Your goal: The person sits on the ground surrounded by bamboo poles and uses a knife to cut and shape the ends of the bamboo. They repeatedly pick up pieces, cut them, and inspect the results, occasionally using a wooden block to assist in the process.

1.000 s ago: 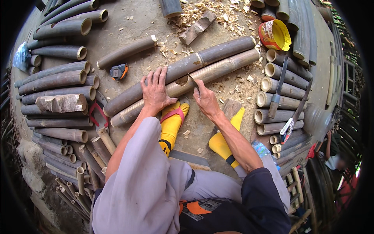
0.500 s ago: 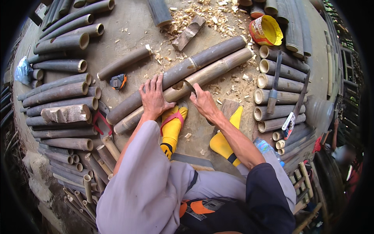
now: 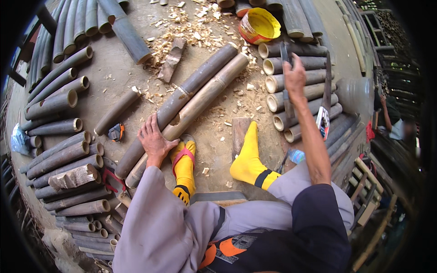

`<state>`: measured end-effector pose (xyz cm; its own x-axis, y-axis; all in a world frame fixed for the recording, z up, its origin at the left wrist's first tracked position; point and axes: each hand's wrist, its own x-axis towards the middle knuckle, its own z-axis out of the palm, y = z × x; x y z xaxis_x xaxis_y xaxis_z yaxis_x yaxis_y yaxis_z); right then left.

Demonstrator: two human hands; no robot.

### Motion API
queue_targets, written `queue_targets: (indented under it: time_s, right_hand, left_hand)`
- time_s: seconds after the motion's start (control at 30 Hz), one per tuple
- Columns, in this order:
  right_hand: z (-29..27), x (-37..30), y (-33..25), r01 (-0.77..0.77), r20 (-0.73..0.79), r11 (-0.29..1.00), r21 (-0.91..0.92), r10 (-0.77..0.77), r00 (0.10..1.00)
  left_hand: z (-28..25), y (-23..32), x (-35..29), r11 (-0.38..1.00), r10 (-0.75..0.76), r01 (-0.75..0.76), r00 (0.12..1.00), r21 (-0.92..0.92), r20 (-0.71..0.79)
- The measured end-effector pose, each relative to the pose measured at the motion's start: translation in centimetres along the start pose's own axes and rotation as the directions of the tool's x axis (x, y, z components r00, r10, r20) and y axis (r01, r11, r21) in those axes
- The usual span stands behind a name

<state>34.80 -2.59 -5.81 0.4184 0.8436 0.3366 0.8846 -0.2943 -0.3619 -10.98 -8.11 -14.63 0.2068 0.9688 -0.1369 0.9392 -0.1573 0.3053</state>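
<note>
My left hand (image 3: 153, 139) lies with fingers spread over a dark bamboo pole (image 3: 182, 94), its thumb reaching toward a paler bamboo pole (image 3: 207, 93) alongside. A notch is cut in the paler pole just beyond the thumb. My right hand (image 3: 295, 78) is stretched out to the right, over a row of cut bamboo tubes (image 3: 306, 77). Its fingers are partly extended beside a long flat-bladed tool (image 3: 284, 52) lying across the tubes. They seem to touch the tool, but no grip is plain. My feet in yellow socks (image 3: 243, 164) are beside the poles.
Wood chips (image 3: 193, 32) and a wooden block (image 3: 173, 60) lie beyond the poles. A red and yellow tub (image 3: 259, 26) stands at the far right. A tape measure (image 3: 116, 132) and a short bamboo piece (image 3: 117, 110) are left. Stacked bamboo (image 3: 68, 159) lines the left side.
My right hand has left the notch in the paler pole and moved right and away to the flat-bladed tool. It no longer shows the curved knife. My left hand stays on the poles.
</note>
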Motion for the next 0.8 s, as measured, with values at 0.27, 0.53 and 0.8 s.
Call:
queue_targets:
  time_s: [0.27,0.53,0.8]
  right_hand:
    - [-1.0,-1.1,18.0,-0.082,0.308,0.945,-0.317,0.184,0.934]
    - [-0.6,-2.0,19.2,-0.145,0.347,0.92,-0.365,0.279,0.895]
    - [0.0,-1.1,10.0,0.067,0.019,0.988,-0.138,-0.065,0.998]
  left_hand:
    - [-0.2,-0.2,-0.3,1.0,-0.019,0.02,0.999,-0.018,0.026]
    - [1.0,1.7,-4.0,0.993,0.119,-0.121,0.983,-0.007,-0.136]
    - [0.5,3.0,-1.9,0.999,0.023,-0.024,1.0,0.048,0.021]
